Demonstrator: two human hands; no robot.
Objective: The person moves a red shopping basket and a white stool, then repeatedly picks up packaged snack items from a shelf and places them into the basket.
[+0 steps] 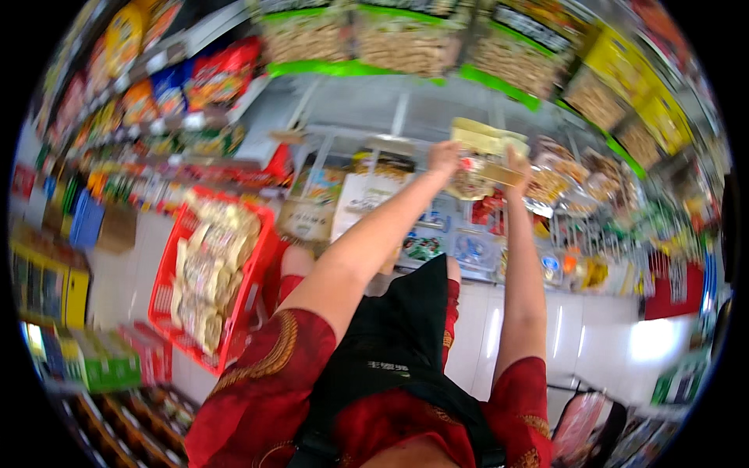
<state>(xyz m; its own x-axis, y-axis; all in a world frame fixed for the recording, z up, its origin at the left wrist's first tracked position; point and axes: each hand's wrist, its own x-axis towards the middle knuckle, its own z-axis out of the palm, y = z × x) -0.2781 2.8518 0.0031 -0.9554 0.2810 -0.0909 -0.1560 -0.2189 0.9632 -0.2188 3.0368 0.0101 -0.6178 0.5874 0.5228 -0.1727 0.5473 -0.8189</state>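
Both hands are raised at a store shelf, right of the view's middle. My left hand [444, 159] grips the left edge of a cream-coloured food packet [473, 175] with a see-through front. At the packet's right side, my right hand [517, 169] holds it, with a small tan strip or card beside the fingers. More packets in clear and brown wrapping [550, 184] lie on the shelf just right of my right hand. A red plastic basket [256, 281] to the left holds several similar cream packets [216, 251].
Large bags with green edges [404, 44] line the upper shelf. White and brown cartons [363, 199] stand left of my hands. Snack shelves [158, 123] run along the left. Stacked boxes [108, 360] are at the lower left, and a black-framed item [585, 415] sits at the lower right.
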